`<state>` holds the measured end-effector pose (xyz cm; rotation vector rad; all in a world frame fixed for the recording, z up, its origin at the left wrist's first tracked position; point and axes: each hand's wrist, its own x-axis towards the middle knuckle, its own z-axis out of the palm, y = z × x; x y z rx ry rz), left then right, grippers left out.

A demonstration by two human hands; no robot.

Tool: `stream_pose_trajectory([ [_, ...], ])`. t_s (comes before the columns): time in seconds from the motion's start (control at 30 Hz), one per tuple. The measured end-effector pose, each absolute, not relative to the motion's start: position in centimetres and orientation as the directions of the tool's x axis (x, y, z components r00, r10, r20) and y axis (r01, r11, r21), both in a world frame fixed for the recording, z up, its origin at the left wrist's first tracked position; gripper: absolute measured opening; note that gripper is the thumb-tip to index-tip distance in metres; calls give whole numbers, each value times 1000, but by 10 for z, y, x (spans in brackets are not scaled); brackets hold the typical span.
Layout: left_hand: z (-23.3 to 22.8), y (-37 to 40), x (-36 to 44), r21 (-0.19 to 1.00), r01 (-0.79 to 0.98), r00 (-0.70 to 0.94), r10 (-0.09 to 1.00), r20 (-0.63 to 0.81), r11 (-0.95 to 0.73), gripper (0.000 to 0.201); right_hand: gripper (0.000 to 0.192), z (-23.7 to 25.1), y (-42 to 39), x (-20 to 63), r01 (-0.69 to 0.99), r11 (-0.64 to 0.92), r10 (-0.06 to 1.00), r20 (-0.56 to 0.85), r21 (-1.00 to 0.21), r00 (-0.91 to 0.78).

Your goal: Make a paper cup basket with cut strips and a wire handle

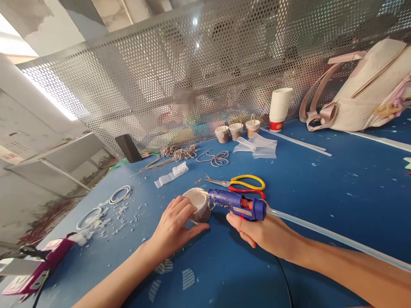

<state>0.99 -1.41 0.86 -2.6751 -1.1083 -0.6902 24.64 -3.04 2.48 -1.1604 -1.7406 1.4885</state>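
Note:
My left hand (175, 224) grips a small white paper cup (198, 201) lying on its side on the blue table (321, 188); a grey ribbed band wraps the cup's wall. My right hand (265, 233) holds a blue glue gun (239, 204), its nozzle touching the cup's side. A long clear glue stick (337, 239) sticks out of the gun's back over my right forearm. Yellow-and-red scissors (240, 183) lie just behind the gun.
A strip of white pleated trim (171, 175), cord loops (220, 158), clear sticks (257, 145), three finished cups (236, 130), a stack of paper cups (280, 107), a pink bag (369, 90), a phone (128, 147), wire rings (119, 194) and a perforated metal wall (205, 68) surround the spot.

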Motion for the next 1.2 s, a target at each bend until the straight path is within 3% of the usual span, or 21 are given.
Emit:
stream_pose_trajectory([
  [0.1, 15, -15, 8, 109, 718, 583, 680, 445, -688, 31, 40, 32, -30, 245, 251, -80, 881, -186, -965, -435],
  [0.23, 23, -15, 7, 158, 742, 551, 727, 410, -651, 25, 37, 36, -28, 245, 185, -127, 876, -197, -975, -440],
  [0.53, 30, -18, 7, 81, 769, 551, 722, 418, -634, 13, 36, 26, -27, 244, 190, -189, 866, -255, -963, -431],
  [0.7, 25, -19, 10, 13, 730, 613, 663, 430, -683, 11, 35, 27, -28, 245, 197, -165, 857, -239, -966, -456],
  [0.93, 23, -20, 12, 28, 730, 602, 662, 447, -682, 5, 36, 27, -27, 245, 178, -101, 860, -176, -979, -479],
  [1.2, 24, -20, 16, 37, 789, 533, 713, 455, -614, 23, 31, 24, -27, 245, 162, -156, 865, -214, -974, -454],
])
